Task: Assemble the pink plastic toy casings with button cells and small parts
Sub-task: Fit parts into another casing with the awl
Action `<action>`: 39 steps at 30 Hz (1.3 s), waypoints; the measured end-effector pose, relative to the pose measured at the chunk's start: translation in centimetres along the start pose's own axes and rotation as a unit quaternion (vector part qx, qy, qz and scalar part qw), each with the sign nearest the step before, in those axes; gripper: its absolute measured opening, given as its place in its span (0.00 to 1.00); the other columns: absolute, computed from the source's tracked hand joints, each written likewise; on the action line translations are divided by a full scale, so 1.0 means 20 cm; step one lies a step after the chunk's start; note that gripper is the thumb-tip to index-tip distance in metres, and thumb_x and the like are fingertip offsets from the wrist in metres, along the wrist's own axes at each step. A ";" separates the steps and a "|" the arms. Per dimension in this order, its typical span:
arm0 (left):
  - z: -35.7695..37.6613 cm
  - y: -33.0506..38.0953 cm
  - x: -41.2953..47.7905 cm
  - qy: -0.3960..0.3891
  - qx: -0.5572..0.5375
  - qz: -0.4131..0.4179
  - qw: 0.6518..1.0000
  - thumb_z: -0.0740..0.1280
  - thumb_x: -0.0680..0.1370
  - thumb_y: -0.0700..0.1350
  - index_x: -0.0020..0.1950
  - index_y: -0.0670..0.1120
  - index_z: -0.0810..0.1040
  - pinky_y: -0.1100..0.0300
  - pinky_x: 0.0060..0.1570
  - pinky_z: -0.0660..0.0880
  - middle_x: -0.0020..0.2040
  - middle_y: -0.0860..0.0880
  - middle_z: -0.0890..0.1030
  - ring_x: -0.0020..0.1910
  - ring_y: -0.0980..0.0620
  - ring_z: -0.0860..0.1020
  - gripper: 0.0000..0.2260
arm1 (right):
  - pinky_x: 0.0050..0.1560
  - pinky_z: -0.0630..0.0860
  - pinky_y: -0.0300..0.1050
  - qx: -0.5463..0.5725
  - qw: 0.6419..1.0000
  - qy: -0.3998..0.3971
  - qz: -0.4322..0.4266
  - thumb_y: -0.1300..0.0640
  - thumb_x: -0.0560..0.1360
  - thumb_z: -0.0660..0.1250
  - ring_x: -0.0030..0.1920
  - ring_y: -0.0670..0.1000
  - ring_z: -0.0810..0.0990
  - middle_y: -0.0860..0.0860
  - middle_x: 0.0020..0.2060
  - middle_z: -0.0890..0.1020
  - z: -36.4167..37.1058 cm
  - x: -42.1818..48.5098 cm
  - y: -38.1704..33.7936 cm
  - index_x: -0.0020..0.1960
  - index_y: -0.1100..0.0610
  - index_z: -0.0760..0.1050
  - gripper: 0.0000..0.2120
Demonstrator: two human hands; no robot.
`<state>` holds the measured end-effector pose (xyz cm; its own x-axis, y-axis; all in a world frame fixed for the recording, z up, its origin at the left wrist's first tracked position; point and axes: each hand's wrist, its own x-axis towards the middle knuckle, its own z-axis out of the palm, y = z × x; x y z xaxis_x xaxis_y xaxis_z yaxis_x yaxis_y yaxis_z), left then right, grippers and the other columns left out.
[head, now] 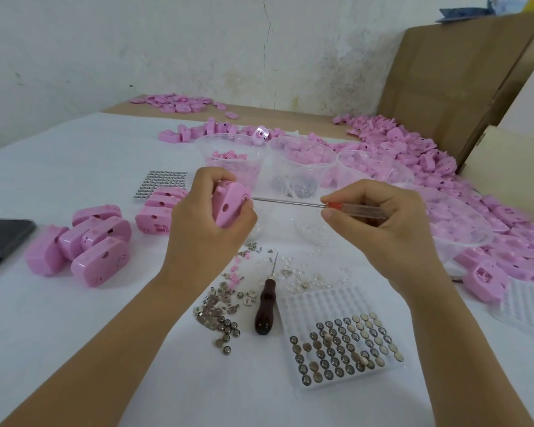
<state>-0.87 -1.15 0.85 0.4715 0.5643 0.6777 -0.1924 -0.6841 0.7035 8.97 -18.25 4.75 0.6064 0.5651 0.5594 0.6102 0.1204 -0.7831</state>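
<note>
Gripping a pink toy casing [228,204], the left hand [210,220] meets the screwdriver [318,205] pinched by the right hand [379,223] above the button-cell tray [336,306].

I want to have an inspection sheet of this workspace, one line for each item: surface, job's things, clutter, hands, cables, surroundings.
Surface: covered with a white cloth.
Job's things: pink casing with the screwdriver tip against it; tray partly filled with button cells; closed casings at left; heap of casing parts at right.
Clutter: loose cells; metal contacts; wooden-handled awl; clear bowls; dark device at left edge.
Hands: left hand grips the pink casing; right hand pinches the screwdriver.
Cables: nothing seen.
Surroundings: cracked white wall; cardboard boxes at right.
</note>
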 end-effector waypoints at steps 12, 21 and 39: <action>0.01 -0.01 -0.01 -0.014 0.021 0.011 1.000 0.72 0.71 0.43 0.51 0.52 0.69 0.75 0.33 0.70 0.40 0.58 0.74 0.37 0.67 0.74 0.15 | 0.26 0.62 0.29 -0.021 1.000 -0.008 0.013 0.67 0.70 0.71 0.23 0.41 0.66 0.42 0.24 0.76 0.00 0.00 0.00 0.40 0.57 0.81 0.06; 0.00 0.00 -0.01 -0.016 0.025 0.016 0.999 0.69 0.70 0.46 0.51 0.52 0.69 0.76 0.33 0.69 0.40 0.59 0.74 0.38 0.69 0.73 0.14 | 0.26 0.62 0.29 -0.027 1.000 -0.013 0.009 0.66 0.70 0.72 0.23 0.42 0.67 0.44 0.25 0.76 0.00 0.00 0.01 0.40 0.56 0.81 0.06; 0.01 -0.01 0.00 -0.017 0.033 0.017 0.999 0.68 0.69 0.46 0.50 0.52 0.69 0.76 0.33 0.69 0.39 0.60 0.74 0.37 0.70 0.73 0.13 | 0.26 0.61 0.30 -0.046 0.999 -0.023 -0.011 0.67 0.70 0.72 0.24 0.43 0.65 0.44 0.25 0.75 0.00 0.00 0.02 0.41 0.54 0.81 0.08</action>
<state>-0.74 -1.03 0.62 0.4943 0.5251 0.6928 -0.1524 -0.7323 0.6637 9.28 -18.22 4.51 0.5689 0.6008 0.5616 0.6689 0.0592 -0.7410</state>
